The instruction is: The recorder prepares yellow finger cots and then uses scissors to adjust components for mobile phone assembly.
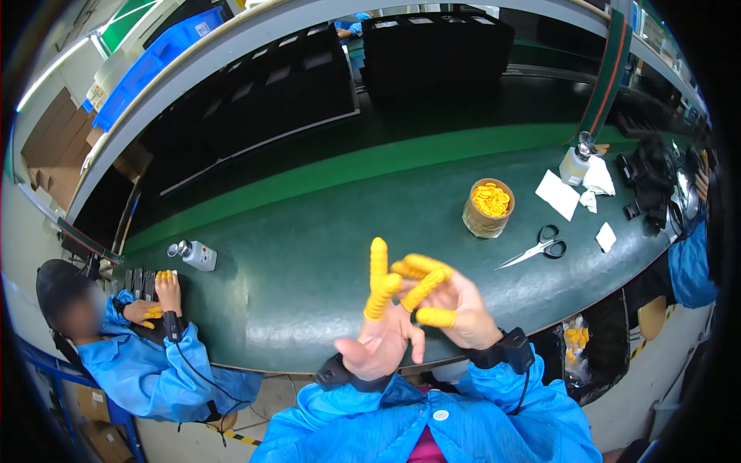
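Glossy green tabletop point(293, 289) underlies 2 hands point(384, 341) point(465, 310) in wrinkled yellow finger cots point(378, 261).

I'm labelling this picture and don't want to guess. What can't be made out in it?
Head view: whether the right hand pinches anything against the left hand; their overlap hides it.
Head view: how deep the yellow pieces fill the tub; its wall and the top pieces hide that.
Head view: most of the co-worker at right; cut off by the dark lens rim.
Head view: the left bottle's marking; too small.
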The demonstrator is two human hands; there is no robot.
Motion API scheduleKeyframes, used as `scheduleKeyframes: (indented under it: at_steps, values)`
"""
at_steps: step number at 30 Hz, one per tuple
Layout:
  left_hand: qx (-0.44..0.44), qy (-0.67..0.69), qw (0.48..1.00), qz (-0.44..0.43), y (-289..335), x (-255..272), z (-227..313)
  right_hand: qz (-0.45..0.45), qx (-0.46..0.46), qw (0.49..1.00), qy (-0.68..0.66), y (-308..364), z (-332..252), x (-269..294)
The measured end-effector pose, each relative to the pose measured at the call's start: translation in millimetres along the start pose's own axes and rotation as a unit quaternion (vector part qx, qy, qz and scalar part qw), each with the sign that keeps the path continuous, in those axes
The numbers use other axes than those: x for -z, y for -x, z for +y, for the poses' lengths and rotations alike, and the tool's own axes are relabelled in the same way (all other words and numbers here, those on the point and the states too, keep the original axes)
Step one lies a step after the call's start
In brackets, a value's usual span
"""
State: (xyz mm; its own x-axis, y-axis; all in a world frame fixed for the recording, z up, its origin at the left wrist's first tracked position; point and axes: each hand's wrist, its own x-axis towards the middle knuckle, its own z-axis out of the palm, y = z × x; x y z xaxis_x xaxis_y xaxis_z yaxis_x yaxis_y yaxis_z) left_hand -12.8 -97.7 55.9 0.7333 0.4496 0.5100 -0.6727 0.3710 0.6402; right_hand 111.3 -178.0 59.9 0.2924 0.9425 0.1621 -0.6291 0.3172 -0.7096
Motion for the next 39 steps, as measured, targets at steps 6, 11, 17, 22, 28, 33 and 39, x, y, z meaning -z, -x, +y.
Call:
scheduleKeyframes:
  at_steps: [6,11,17,22,28,33,39]
  values:
    - [0.007,0.105,0.993,0.050,-2,-6,-3,0.014,-0.077,0.996,0.038,0,6,7]
    - [0.031,0.017,0.999,-0.030,1,-1,-9,-0.035,-0.172,0.984,-0.004,4,-2,14]
    - [0.020,-0.052,0.998,-0.011,0,17,12,-0.030,-0.073,0.945,0.318,0,-58,25]
    - [-0.010,-0.027,0.998,0.065,0,38,15,0.185,0.064,0.744,0.639,-32,-159,80]
    - [-0.009,0.013,0.995,0.097,6,44,11,0.108,0.018,0.564,0.819,-66,-157,101]
    - [0.016,-0.018,0.996,0.081,8,47,16,0.132,0.010,0.471,0.872,-65,-140,113]
    - [0.006,-0.269,0.959,0.092,4,38,22,0.173,-0.006,0.820,0.546,-38,-104,42]
